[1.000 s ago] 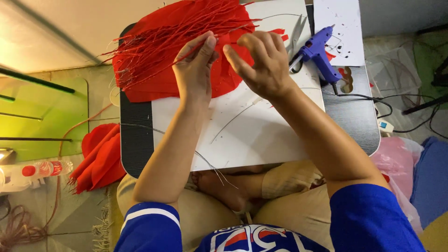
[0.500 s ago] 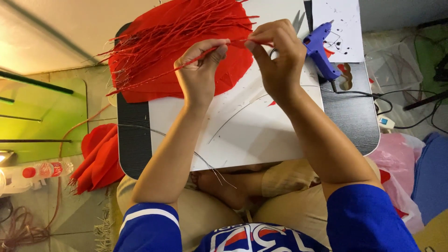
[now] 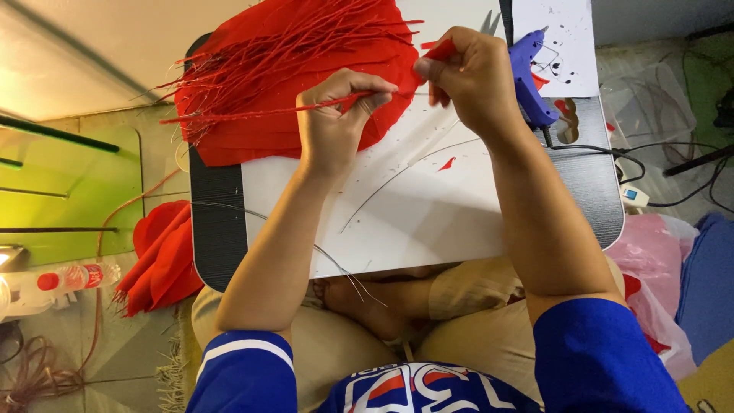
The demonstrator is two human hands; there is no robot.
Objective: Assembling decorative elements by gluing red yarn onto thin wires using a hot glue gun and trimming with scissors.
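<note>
Low black table [image 3: 222, 245] over crossed legs, white board [image 3: 428, 214] on top; left hand [image 3: 336, 126] pinching a red-wrapped wire [image 3: 252, 113], held level above the red petal pile [image 3: 283, 76]; right hand [image 3: 474, 76] pinching a small red petal piece [image 3: 439, 50] at the wire's tip; blue glue gun [image 3: 527, 76] just beside; plastic bottle [image 3: 65, 277] on the floor.

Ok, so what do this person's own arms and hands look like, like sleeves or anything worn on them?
Both arms are bare from the short sleeves down. The left sleeve is blue with a white band at its hem; the right sleeve is plain blue. The left hand and right hand wear no gloves, and no rings, watch or bracelets show.
</note>
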